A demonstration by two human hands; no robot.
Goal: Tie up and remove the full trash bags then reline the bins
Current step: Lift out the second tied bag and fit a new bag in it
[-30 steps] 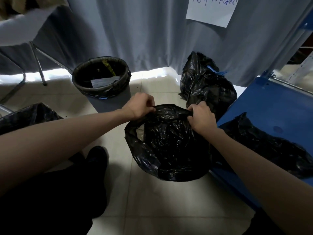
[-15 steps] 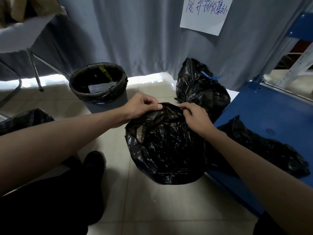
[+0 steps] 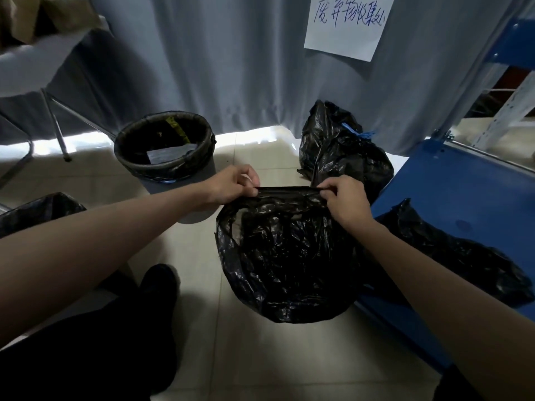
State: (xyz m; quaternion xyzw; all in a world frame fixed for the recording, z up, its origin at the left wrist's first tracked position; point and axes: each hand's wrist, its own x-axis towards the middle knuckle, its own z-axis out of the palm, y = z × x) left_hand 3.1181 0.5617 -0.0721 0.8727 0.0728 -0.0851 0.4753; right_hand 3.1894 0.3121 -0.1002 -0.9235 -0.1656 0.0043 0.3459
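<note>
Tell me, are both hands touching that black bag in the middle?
Touching. The head view shows the left hand and right hand each pinching the black trash bag at its top edge.

We count four black trash bags: one [image 3: 286, 256] in front, one tied [image 3: 341, 151] behind it, one [image 3: 463, 253] on the blue shelf, one [image 3: 37, 209] at far left. We see one lined bin [image 3: 165, 149], one paper sign [image 3: 347, 21] and two hands [image 3: 231, 186] [image 3: 344, 201].

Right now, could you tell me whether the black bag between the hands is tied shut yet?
Not tied. The left hand and right hand pinch the black bag by its top edge, pulled taut between them, with no knot visible.
</note>
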